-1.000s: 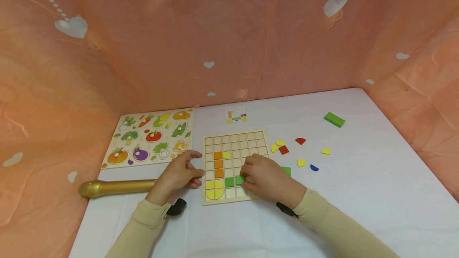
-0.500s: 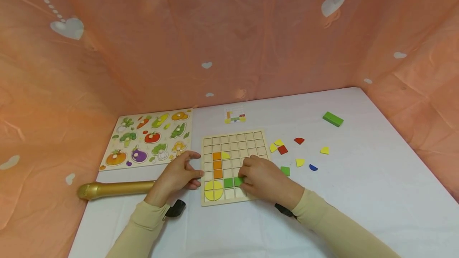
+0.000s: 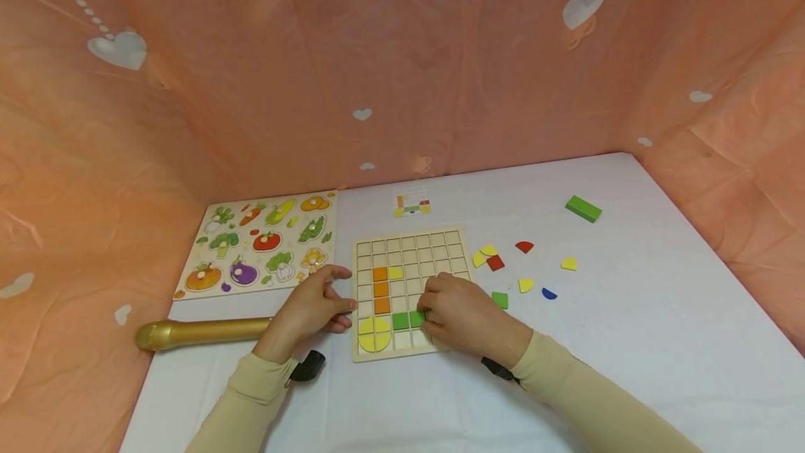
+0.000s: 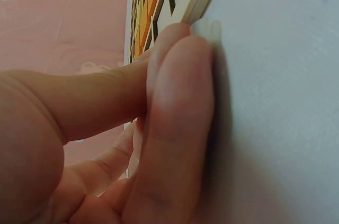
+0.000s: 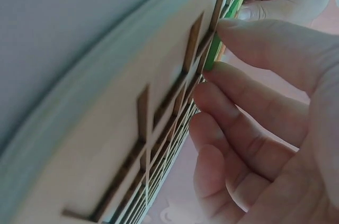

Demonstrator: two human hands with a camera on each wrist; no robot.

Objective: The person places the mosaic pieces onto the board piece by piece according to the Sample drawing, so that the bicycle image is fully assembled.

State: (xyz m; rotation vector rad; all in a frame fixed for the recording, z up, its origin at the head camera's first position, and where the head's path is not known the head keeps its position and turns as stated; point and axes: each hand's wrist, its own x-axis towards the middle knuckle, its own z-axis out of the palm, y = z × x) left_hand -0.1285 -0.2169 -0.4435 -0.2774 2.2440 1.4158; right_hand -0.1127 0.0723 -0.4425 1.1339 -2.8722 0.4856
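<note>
A wooden grid board [image 3: 402, 254] lies on the white-covered table in the head view. My left hand [image 3: 312, 307] is at its left edge, with the thumb and index finger apart and the tips right at the rim. With thumb and index finger, my right hand [image 3: 468, 310] pinches a green square tile [image 5: 214, 52] at a cell in the lower part of the grid. Left of it sits another green square [image 3: 400, 321]. The board also bears a column of orange squares [image 3: 381, 289], a yellow quarter piece [image 3: 395, 272] and a yellow circle [image 3: 374, 334] of quarter pieces.
Right of the board lie yellow quarters [image 3: 525, 285], red pieces [image 3: 525, 247], a blue half-circle [image 3: 550, 293] and a green square [image 3: 499, 300]. Farther off are a green block [image 3: 583, 208], a pattern card [image 3: 411, 201], a vegetable puzzle [image 3: 258, 243] and a gold microphone-like rod [image 3: 207, 331].
The head view has shifted slightly. Both hands keep nearly the same place, the right fingers staying at the green square tile.
</note>
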